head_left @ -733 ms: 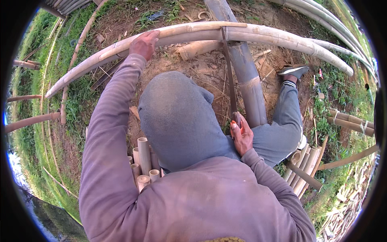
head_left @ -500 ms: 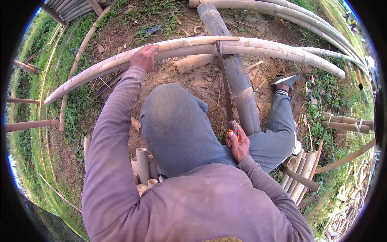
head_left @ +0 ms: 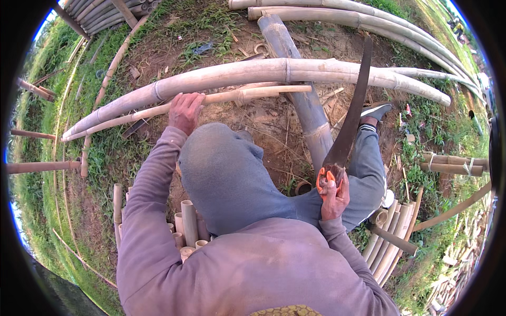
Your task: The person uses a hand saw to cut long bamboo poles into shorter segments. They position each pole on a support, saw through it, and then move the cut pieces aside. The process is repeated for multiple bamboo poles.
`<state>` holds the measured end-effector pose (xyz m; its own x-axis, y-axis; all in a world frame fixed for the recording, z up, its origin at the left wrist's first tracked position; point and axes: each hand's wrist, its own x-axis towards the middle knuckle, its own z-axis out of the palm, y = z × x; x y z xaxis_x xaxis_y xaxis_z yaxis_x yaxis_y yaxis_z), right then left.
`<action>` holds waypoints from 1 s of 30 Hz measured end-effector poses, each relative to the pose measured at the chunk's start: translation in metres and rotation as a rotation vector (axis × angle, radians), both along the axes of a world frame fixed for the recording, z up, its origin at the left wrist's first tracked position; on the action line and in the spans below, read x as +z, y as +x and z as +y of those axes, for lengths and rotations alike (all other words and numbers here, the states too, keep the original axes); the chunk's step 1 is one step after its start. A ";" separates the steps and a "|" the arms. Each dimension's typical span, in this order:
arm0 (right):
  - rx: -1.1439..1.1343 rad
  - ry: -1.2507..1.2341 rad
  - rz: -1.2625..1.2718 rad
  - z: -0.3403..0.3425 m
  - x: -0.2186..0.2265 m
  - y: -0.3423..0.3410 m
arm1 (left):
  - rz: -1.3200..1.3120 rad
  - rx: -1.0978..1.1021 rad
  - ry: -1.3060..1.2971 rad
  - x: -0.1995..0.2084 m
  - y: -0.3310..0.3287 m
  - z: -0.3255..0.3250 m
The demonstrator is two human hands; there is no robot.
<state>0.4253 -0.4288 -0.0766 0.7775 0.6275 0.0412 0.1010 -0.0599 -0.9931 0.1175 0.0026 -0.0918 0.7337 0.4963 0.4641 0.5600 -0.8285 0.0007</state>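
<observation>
My left hand is closed around a slender pale bamboo pole, which slants across in front of me and ends a little past the middle. Just beyond it lies a thicker bamboo pole, resting across a thick grey bamboo support. The slender pole's right end reaches over that support. In my right hand is a handsaw with a dark curved blade and an orange-marked handle. Its blade points up and away, its tip overlapping the view beyond the thick pole. Whether the blade touches anything I cannot tell.
Long bamboo poles lie at the far right. Several short upright bamboo tubes stand at my near left, and cut lengths lie beside my right leg. A tied bamboo pair juts in from the right. Shavings litter the dirt.
The saw has come off the poles and swung to the right. My left hand has brought the slender pole nearer, separating it from the thick one.
</observation>
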 end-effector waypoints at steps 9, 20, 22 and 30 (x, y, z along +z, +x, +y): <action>-0.180 -0.048 -0.268 0.076 0.002 0.089 | -0.033 0.241 -0.085 -0.008 -0.013 0.012; -0.207 -0.119 -0.493 0.121 -0.059 0.196 | 0.294 0.270 -0.314 0.008 0.005 0.123; -0.214 -0.090 -0.551 0.123 -0.058 0.208 | 0.307 0.253 -0.357 0.011 0.017 0.117; -0.199 -0.223 -0.646 0.134 -0.054 0.257 | 0.276 0.220 -0.374 -0.001 0.032 0.084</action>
